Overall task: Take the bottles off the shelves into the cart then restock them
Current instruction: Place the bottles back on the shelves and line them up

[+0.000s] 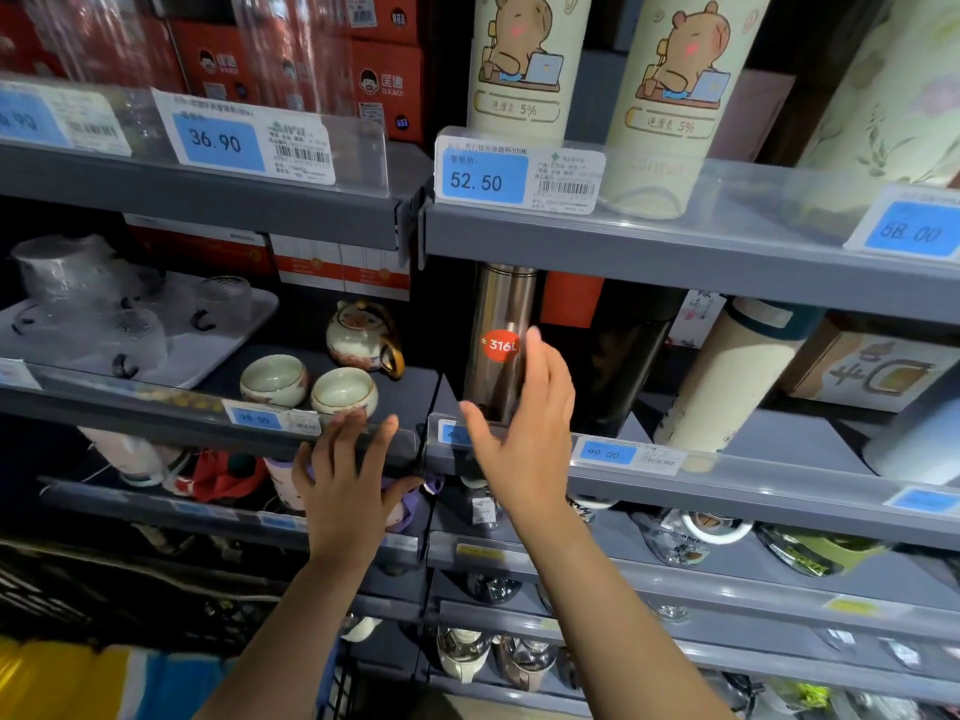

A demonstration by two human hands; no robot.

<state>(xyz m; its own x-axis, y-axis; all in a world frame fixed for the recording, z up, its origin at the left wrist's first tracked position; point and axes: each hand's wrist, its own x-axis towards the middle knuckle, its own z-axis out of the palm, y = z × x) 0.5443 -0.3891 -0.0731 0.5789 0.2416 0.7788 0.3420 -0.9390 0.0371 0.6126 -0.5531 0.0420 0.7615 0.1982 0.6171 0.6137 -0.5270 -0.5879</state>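
A right hand [524, 423] is raised with fingers spread apart in front of a steel bottle [500, 350] on a grey shop shelf [727, 491]; nothing is gripped, and whether the palm touches the metal cannot be told. The bottle is stood upright at the left end of that shelf, directly behind the hand, and a round red sticker marked 316L is seen on its body just left of the raised fingertips. A left hand [345, 485] is held open lower and to the left of the right one, its straight fingers laid near the front rail of the neighbouring shelf, where two pale tea bowls [306, 387] and a small teapot [363, 337] are displayed just above its fingertips. A black bottle [623, 366] is placed just right of the steel one, and a cream bottle [727, 376] is leaned further right. One shelf above the hands, two cream flasks printed with a cartoon bear [524, 59] are stood behind a blue price tag reading 52.50 [483, 179]. Below both forearms, further bottles are seen on the lower shelves, and the dark wire of a cart [104, 600] is visible at lower left
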